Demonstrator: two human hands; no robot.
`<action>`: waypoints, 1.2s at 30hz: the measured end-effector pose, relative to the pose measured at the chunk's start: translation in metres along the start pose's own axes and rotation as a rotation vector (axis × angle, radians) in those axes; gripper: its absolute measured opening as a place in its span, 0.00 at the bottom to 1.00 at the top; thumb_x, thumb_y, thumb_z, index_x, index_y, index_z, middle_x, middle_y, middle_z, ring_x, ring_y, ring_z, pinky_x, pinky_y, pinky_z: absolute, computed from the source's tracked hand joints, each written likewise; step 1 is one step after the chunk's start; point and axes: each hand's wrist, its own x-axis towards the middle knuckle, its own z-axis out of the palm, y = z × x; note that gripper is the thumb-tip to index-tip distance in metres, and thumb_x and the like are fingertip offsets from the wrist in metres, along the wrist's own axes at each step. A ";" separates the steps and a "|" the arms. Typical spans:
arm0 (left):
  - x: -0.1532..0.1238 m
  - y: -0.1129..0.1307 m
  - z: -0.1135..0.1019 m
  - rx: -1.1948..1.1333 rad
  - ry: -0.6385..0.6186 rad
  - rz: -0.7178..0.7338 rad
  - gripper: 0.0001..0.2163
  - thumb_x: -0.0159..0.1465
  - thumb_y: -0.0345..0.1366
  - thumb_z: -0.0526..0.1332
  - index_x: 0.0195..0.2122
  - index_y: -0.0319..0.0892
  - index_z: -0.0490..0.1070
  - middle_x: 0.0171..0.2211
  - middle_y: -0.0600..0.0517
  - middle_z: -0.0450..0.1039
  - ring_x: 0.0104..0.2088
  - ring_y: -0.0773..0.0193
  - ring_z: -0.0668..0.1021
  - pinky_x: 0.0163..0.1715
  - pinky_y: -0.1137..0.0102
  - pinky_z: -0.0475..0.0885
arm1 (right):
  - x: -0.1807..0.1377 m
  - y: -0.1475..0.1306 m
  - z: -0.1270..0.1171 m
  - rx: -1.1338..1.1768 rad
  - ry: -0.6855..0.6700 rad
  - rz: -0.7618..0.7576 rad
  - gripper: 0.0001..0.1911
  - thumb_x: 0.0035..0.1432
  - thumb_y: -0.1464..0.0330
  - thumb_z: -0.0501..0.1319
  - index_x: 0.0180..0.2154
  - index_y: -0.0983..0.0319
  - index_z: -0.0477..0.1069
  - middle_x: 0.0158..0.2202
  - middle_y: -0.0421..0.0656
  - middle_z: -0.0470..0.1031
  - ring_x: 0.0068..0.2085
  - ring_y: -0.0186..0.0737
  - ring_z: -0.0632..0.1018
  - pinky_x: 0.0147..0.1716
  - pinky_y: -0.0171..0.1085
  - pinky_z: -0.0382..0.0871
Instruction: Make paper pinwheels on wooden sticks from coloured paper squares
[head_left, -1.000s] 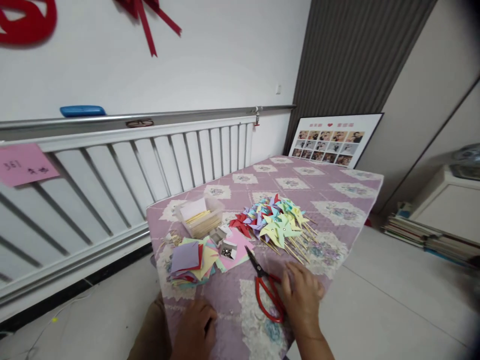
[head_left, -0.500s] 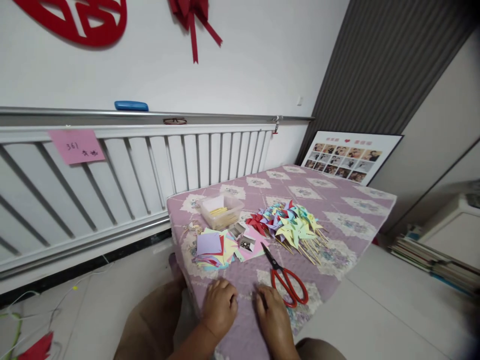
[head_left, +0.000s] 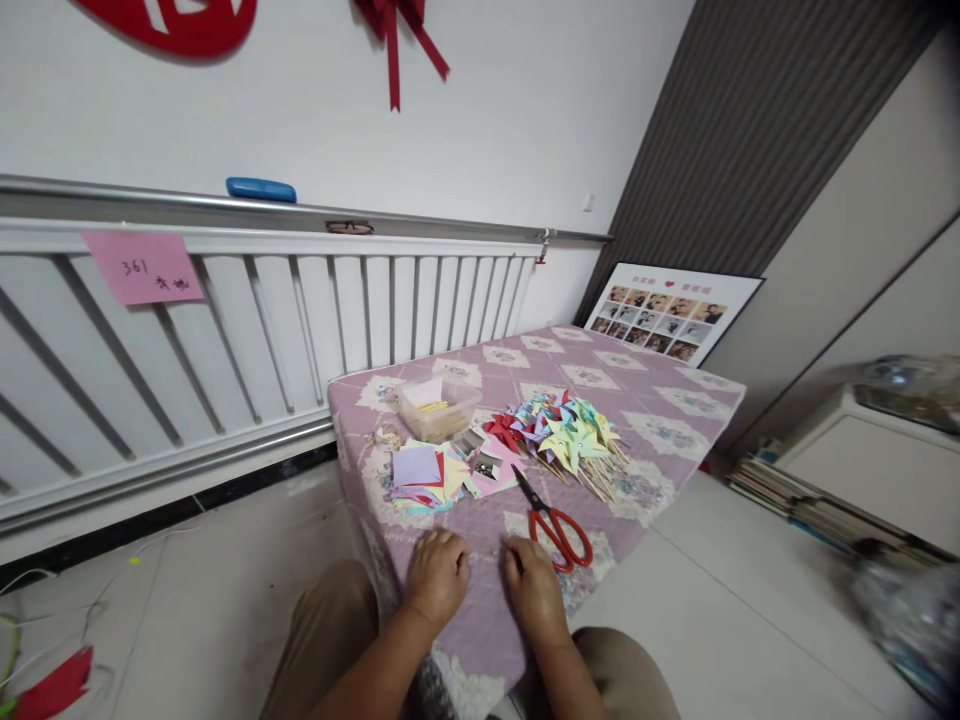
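Note:
My left hand [head_left: 439, 577] rests on the quilted purple cloth near the table's front edge, fingers curled in with nothing showing in them. Beside it on the right, my right hand [head_left: 534, 590] lies on the cloth, also loosely curled and holding nothing visible. Just beyond the right hand is a pair of scissors [head_left: 538, 502] with red handles, blades pointing away and left. Ahead of the left hand sits a pile of coloured paper squares [head_left: 416, 468], a lilac one on top. A small open box [head_left: 487, 467] of tiny metal pieces stands right of the pile.
Several paper pinwheels [head_left: 574, 440] on sticks lie heaped right of centre. Behind the paper stands a clear plastic container [head_left: 425, 424] with yellow sticks. A white radiator [head_left: 262, 330] runs along the wall. A photo board [head_left: 694, 290] leans at the table's far end.
The camera view has shifted slightly, so the table items appear a little higher and further left. Both hands stay resting on the cloth; the scissors and papers lie as before.

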 end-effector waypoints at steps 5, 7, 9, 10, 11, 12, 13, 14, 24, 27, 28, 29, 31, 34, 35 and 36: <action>-0.003 -0.003 0.002 -0.037 0.024 0.017 0.08 0.57 0.26 0.56 0.30 0.45 0.72 0.33 0.51 0.74 0.39 0.60 0.73 0.41 0.66 0.64 | 0.000 0.001 0.000 -0.007 -0.008 -0.005 0.10 0.59 0.71 0.54 0.38 0.63 0.73 0.36 0.50 0.77 0.40 0.47 0.77 0.44 0.45 0.71; -0.005 -0.006 0.004 -0.099 0.044 0.030 0.09 0.56 0.25 0.55 0.30 0.44 0.72 0.32 0.52 0.74 0.37 0.62 0.73 0.40 0.68 0.65 | 0.000 0.002 0.000 -0.004 -0.004 -0.011 0.10 0.59 0.71 0.54 0.38 0.63 0.73 0.36 0.50 0.77 0.40 0.48 0.77 0.43 0.45 0.71; -0.005 -0.010 0.004 -0.197 0.085 0.051 0.09 0.57 0.24 0.55 0.30 0.43 0.72 0.31 0.52 0.73 0.36 0.64 0.74 0.38 0.70 0.67 | 0.001 0.004 0.000 0.002 0.003 -0.020 0.10 0.59 0.70 0.54 0.37 0.63 0.73 0.36 0.50 0.77 0.39 0.48 0.77 0.42 0.45 0.72; -0.003 -0.014 0.002 -0.235 0.114 0.067 0.09 0.57 0.24 0.55 0.30 0.43 0.71 0.31 0.52 0.73 0.36 0.64 0.74 0.38 0.71 0.67 | 0.001 0.005 0.000 0.007 0.006 -0.024 0.10 0.59 0.70 0.54 0.37 0.63 0.73 0.36 0.50 0.77 0.40 0.48 0.78 0.42 0.45 0.72; 0.000 -0.019 -0.001 -0.247 0.149 0.081 0.09 0.57 0.24 0.55 0.31 0.43 0.71 0.31 0.51 0.73 0.36 0.64 0.74 0.38 0.71 0.68 | 0.001 0.005 0.000 0.011 0.008 -0.028 0.10 0.59 0.70 0.54 0.37 0.63 0.73 0.36 0.50 0.77 0.40 0.48 0.78 0.42 0.45 0.72; 0.005 -0.024 -0.005 -0.227 0.184 0.090 0.09 0.58 0.25 0.54 0.32 0.43 0.71 0.32 0.51 0.73 0.37 0.64 0.74 0.40 0.70 0.69 | 0.002 0.006 0.001 0.015 0.008 -0.031 0.10 0.59 0.69 0.55 0.37 0.63 0.74 0.36 0.50 0.77 0.40 0.48 0.78 0.42 0.45 0.73; 0.012 -0.030 -0.011 -0.188 0.218 0.097 0.09 0.59 0.25 0.54 0.33 0.43 0.72 0.34 0.50 0.73 0.38 0.63 0.74 0.41 0.69 0.69 | 0.002 0.007 0.001 0.018 0.008 -0.032 0.10 0.59 0.69 0.55 0.36 0.62 0.74 0.36 0.50 0.77 0.40 0.48 0.78 0.42 0.45 0.73; 0.021 -0.037 -0.018 -0.125 0.252 0.078 0.10 0.59 0.25 0.53 0.35 0.43 0.72 0.36 0.50 0.74 0.40 0.63 0.74 0.44 0.68 0.69 | 0.002 0.007 0.001 0.020 0.009 -0.030 0.10 0.59 0.68 0.55 0.36 0.62 0.74 0.36 0.50 0.78 0.40 0.48 0.78 0.42 0.46 0.73; 0.096 -0.090 -0.062 0.103 0.078 0.043 0.17 0.55 0.28 0.56 0.47 0.39 0.72 0.48 0.42 0.72 0.51 0.54 0.72 0.55 0.61 0.64 | 0.002 0.008 0.000 0.031 0.020 -0.009 0.10 0.59 0.66 0.55 0.36 0.61 0.74 0.36 0.50 0.78 0.39 0.48 0.79 0.42 0.46 0.74; 0.099 -0.095 -0.061 0.147 -0.021 0.079 0.18 0.55 0.29 0.57 0.47 0.39 0.72 0.47 0.42 0.73 0.50 0.54 0.73 0.55 0.62 0.65 | 0.002 0.008 0.000 0.037 0.024 -0.005 0.10 0.59 0.67 0.55 0.35 0.61 0.74 0.36 0.50 0.78 0.39 0.48 0.78 0.41 0.45 0.74; 0.100 -0.096 -0.060 0.159 -0.043 0.083 0.18 0.55 0.29 0.57 0.47 0.39 0.72 0.47 0.42 0.73 0.50 0.54 0.73 0.54 0.61 0.65 | 0.002 0.008 0.001 0.038 0.026 -0.003 0.10 0.59 0.67 0.55 0.35 0.61 0.74 0.36 0.50 0.78 0.39 0.47 0.78 0.41 0.45 0.73; 0.100 -0.097 -0.059 0.169 -0.061 0.084 0.18 0.55 0.29 0.57 0.47 0.39 0.72 0.47 0.42 0.74 0.50 0.54 0.73 0.54 0.61 0.66 | 0.002 0.008 0.001 0.039 0.027 -0.002 0.09 0.59 0.67 0.55 0.35 0.61 0.73 0.36 0.49 0.77 0.39 0.47 0.78 0.41 0.45 0.73; 0.101 -0.100 -0.058 0.185 -0.083 0.081 0.17 0.56 0.29 0.56 0.47 0.39 0.72 0.48 0.41 0.74 0.50 0.54 0.73 0.53 0.61 0.66 | 0.002 0.008 0.001 0.042 0.027 -0.003 0.09 0.59 0.67 0.55 0.35 0.61 0.73 0.36 0.49 0.77 0.39 0.47 0.78 0.41 0.44 0.73; 0.102 -0.102 -0.058 0.198 -0.088 0.075 0.17 0.56 0.29 0.55 0.47 0.38 0.72 0.47 0.41 0.74 0.50 0.54 0.74 0.53 0.61 0.66 | 0.001 0.008 0.000 0.049 0.030 -0.006 0.09 0.59 0.67 0.55 0.35 0.61 0.73 0.36 0.49 0.77 0.39 0.47 0.78 0.41 0.44 0.73; 0.102 -0.102 -0.057 0.200 -0.085 0.074 0.17 0.57 0.29 0.55 0.47 0.38 0.72 0.47 0.41 0.74 0.50 0.55 0.74 0.53 0.62 0.66 | 0.001 0.007 0.000 0.052 0.032 -0.006 0.09 0.59 0.67 0.55 0.35 0.61 0.73 0.36 0.49 0.77 0.39 0.47 0.78 0.41 0.44 0.73; 0.101 -0.102 -0.057 0.200 -0.081 0.074 0.17 0.57 0.29 0.54 0.47 0.38 0.72 0.47 0.41 0.74 0.50 0.55 0.74 0.53 0.62 0.66 | 0.001 0.007 0.000 0.054 0.034 -0.005 0.09 0.59 0.67 0.55 0.35 0.61 0.73 0.36 0.49 0.77 0.39 0.47 0.78 0.41 0.45 0.73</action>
